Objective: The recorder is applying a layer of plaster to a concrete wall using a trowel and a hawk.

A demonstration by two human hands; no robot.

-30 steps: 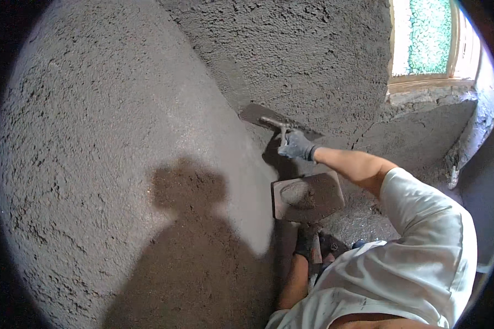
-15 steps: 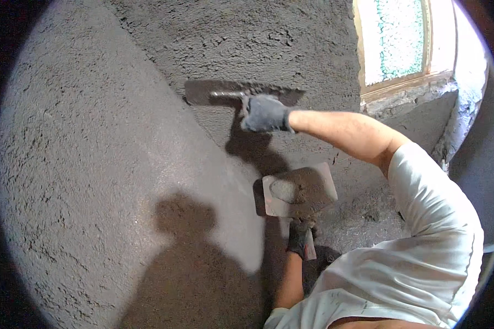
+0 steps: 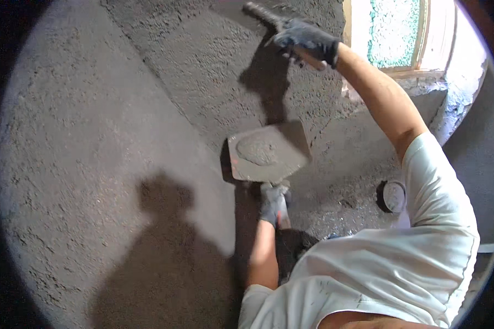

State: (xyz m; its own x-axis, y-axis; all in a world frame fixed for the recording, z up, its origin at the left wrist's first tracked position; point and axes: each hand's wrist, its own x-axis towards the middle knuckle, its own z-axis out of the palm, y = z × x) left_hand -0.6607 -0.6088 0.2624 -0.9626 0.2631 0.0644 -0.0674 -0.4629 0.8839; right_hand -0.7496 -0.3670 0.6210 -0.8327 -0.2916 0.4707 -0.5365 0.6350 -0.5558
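Observation:
My left hand (image 3: 274, 204), in a dark glove, is closed round the handle of a hawk. Its flat, roughly square board (image 3: 297, 143) is tilted a little in front of the wall and bears a small mound of wet grey mortar (image 3: 258, 151). Higher up, my right hand (image 3: 307, 41), also gloved, grips a plastering trowel (image 3: 263, 15) near the top edge of the view. The trowel is at the rough wall (image 3: 203, 71), seen at a slant; whether its whole blade touches cannot be told.
A window (image 3: 395, 33) with patterned glass is at the upper right, above a rough sill (image 3: 422, 82). On the left, another plastered wall (image 3: 82, 164) meets the first at a corner and carries my shadow. A round bucket (image 3: 394, 196) stands low by my right side.
My right hand has moved up and slightly right with the trowel, which has turned. My left hand has raised the hawk and shifted it left. The bucket has come into view.

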